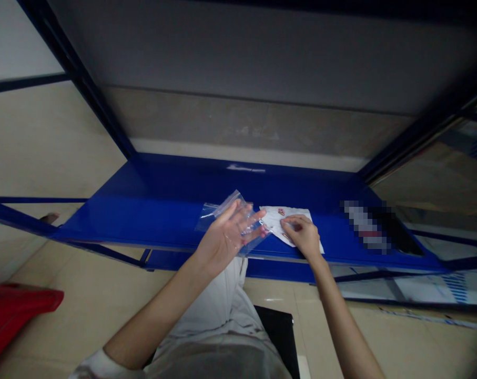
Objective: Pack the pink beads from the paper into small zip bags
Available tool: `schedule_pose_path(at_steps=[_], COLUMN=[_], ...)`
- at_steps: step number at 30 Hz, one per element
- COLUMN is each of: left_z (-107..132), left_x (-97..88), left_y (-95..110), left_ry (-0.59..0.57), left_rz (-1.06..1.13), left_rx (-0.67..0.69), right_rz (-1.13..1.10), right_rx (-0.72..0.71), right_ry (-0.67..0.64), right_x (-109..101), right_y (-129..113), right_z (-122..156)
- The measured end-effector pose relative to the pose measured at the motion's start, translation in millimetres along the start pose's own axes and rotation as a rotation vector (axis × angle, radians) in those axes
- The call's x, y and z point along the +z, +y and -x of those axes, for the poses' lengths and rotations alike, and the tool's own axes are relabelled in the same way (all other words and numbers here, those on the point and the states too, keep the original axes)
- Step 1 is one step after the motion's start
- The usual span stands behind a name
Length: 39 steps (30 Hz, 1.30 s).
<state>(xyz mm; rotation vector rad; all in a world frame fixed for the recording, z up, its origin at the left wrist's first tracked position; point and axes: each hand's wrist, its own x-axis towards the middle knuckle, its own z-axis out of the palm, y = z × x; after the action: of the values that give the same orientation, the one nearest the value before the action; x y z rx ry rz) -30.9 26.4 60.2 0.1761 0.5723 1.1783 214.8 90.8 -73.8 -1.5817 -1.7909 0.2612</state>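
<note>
My left hand (226, 231) is turned palm up above the front of the blue shelf, holding a clear zip bag (233, 198). The thin plastic spreads behind and around its fingers, and something small and reddish shows in the plastic near the fingertips. To the right, a white sheet (270, 215), paper or cloth, lies on the shelf. Small reddish pieces (281, 211) rest on it, too small to name. Over the sheet's right part, my right hand (303, 234) has thumb and fingers pinched together; what lies between them is hidden.
The blue shelf (163, 184) has dark blue uprights at both ends. A blurred-out patch with a dark flat object (404, 231) is at its right end. Under me is a black seat (277, 337). Something red (21, 310) stands on the floor at left.
</note>
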Motion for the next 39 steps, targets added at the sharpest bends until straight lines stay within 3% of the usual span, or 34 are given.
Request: schedule_pose_path(at_steps=[6, 11, 15, 18, 21, 24, 27, 33, 37, 39], left_z=[-6.7, -12.6, -14.5, -14.8, -13.3, -10.2, -7.4, -7.8, -11.4, -13.1], left_x=[-4.8, -6.3, -9.6, -15.0, -19.3, -20.8, -21.5, -22.3, -23.8, -26.5], left_y=[-0.1, 3.2, 3.0, 1.4, 1.1, 2.3, 3.1, 0.0, -3.0, -2.4], left_ry=[0.001, -0.001, 0.074, 0.139, 0.105, 0.060, 0.048, 0.062, 0.051, 0.082], left_rz=[-0.098, -0.254, -0.476, -0.747, -0.947, -1.075, -1.138, -0.973, -0.981, -1.018], left_rx=[0.035, 0.184, 0.295, 0.497, 0.693, 0.740, 0.720, 0.518, 0.553, 0.612], right_rz=[-0.003, -0.013, -0.095, -0.201, -0.277, -0.263, -0.132, 0.089, 0.092, 0.016], right_rx=[-0.006, -0.022, -0.106, -0.171, -0.261, -0.346, -0.401, -0.441, -0.492, -0.436], right_ry=[0.022, 0.022, 0.048, 0.039, -0.008, -0.062, -0.089, -0.099, -0.169, -0.124], right_x=[-1.3, -14.5, -38.7, -61.8, -79.5, -85.0, -80.7, -63.6, -67.5, -78.8], right_y=[-1.8, -20.1, -64.9, -111.1, -151.6, -174.7, -181.9, -185.0, -183.6, -174.5], right_z=[-1.7, -9.5, -12.6, -8.6, -3.3, -2.1, -4.7, -4.0, -3.1, -7.2])
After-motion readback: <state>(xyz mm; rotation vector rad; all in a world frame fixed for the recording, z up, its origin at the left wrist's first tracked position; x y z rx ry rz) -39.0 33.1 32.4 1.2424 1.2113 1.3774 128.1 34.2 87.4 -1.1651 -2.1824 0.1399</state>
